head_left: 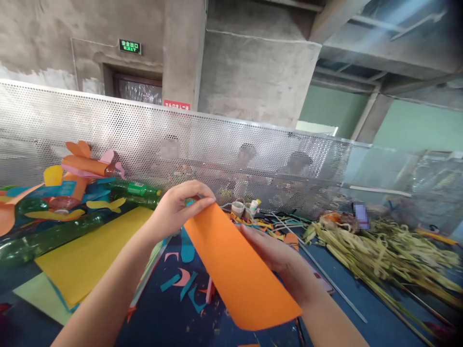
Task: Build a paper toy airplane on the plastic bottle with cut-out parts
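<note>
An orange sheet of paper (238, 270), bent along its length, is held up in front of me above the blue tabletop. My left hand (184, 205) pinches its far upper end between thumb and fingers. Behind the sheet's right edge lies my right hand (269, 248), its fingers stretched along the back and partly hidden by the paper; whether it grips or only supports the sheet cannot be seen. Beneath the paper, teal and pink paper scraps (184, 277) are scattered on the table (152, 318).
To the left are yellow paper sheets (97, 255), green plastic bottles (54, 236) and orange paper shapes (85, 164). Dried plant strips (383, 255) heap up on the right, near a thin white stick (334, 284). A perforated metal panel (224, 140) stands behind, with people faintly visible through it.
</note>
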{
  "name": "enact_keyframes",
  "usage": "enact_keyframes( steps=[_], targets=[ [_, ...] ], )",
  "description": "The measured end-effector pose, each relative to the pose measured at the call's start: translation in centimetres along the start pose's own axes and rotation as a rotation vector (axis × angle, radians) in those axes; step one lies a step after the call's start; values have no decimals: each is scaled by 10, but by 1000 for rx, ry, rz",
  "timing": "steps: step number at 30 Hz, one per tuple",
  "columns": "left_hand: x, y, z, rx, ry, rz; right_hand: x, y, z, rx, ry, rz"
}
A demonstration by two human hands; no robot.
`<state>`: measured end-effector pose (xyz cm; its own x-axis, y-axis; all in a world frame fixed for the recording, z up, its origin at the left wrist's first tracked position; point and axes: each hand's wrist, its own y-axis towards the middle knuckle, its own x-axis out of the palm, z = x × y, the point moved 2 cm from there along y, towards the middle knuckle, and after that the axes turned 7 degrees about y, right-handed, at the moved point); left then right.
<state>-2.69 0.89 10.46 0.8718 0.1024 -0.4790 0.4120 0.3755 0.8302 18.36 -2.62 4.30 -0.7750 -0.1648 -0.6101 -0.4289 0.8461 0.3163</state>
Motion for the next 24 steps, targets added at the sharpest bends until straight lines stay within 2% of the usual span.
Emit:
enact_keyframes(
  steps=[2, 3, 5, 7, 11, 14, 18, 20, 22, 24],
  targets=[
    [-2, 0, 4, 75, 27, 4, 6, 3, 2, 124, 460, -146],
    [-2, 0, 5, 93, 19, 2, 6, 3, 2, 183, 667, -174],
    [-2, -2, 4, 63, -58, -32, 3, 1, 1, 248, 846, -136],
    [0, -4, 0, -42, -202, -131, -4, -2, -4, 253, 857, -85],
    [9, -8, -16, -266, -377, -441, -21, -10, -20, 141, 590, 10],
    [15, -10, -31, -381, -453, -578, -33, -12, -26, 35, 233, 199],
    [12, -10, -44, -472, -410, -595, -43, -12, -18, -2, -189, 467],
    [7, -10, -47, -478, -378, -580, -44, -10, -11, -6, -286, 485],
    [3, -10, -49, -461, -294, -573, -42, -8, -6, -20, -306, 446],
    [0, -8, -51, -444, -71, -485, -39, -4, -2, -41, -313, 431]
  ],
)
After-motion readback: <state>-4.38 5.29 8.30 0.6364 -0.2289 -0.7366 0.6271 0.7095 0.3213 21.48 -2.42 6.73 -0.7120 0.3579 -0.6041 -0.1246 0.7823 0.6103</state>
